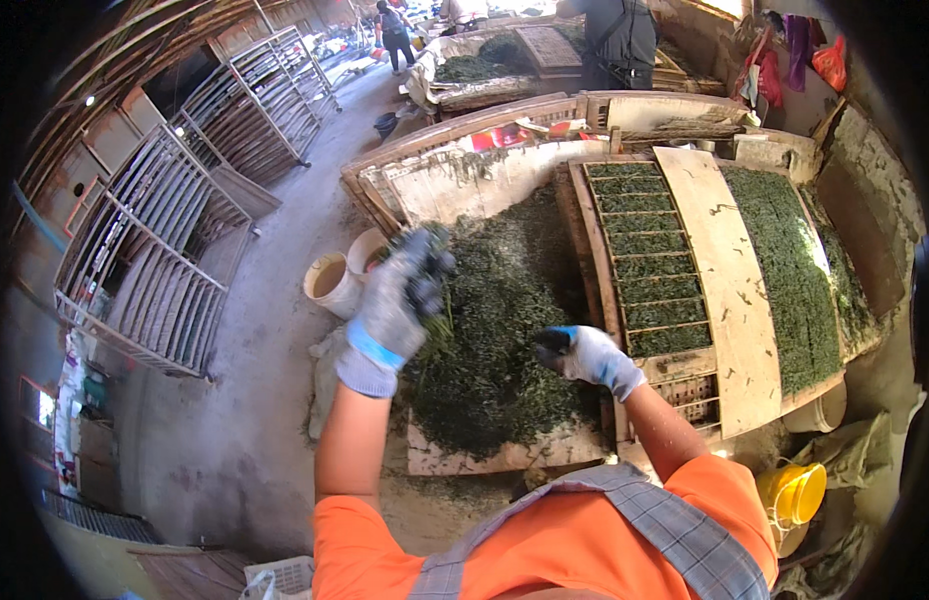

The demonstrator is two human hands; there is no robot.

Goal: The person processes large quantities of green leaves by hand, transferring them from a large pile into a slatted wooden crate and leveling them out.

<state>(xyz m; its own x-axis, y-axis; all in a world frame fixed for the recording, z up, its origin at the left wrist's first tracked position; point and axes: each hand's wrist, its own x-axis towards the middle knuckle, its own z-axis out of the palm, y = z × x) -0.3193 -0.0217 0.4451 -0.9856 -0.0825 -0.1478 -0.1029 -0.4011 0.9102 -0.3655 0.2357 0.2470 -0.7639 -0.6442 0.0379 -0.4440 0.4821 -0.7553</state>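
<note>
Both my hands wear pale work gloves with dark coated fingers. My left hand [403, 295] is raised over the left side of a heap of dark green, shredded leafy material [500, 330]. Its fingers curl around some green strands that trail down beside the palm. Over the heap's right side is my right hand [585, 355], its dark fingers drawn together; what they hold, if anything, is hidden. Just right of it lies a slatted wooden frame [613, 270] with green material in rows between its bars.
A pale board [720, 290] lies between the frame and a green-covered panel [785, 280]. White buckets [333, 285] stand left of the heap, a yellow bucket [793, 492] at lower right. Slatted racks [155, 260] line the left. A person [620, 45] stands at a farther bench.
</note>
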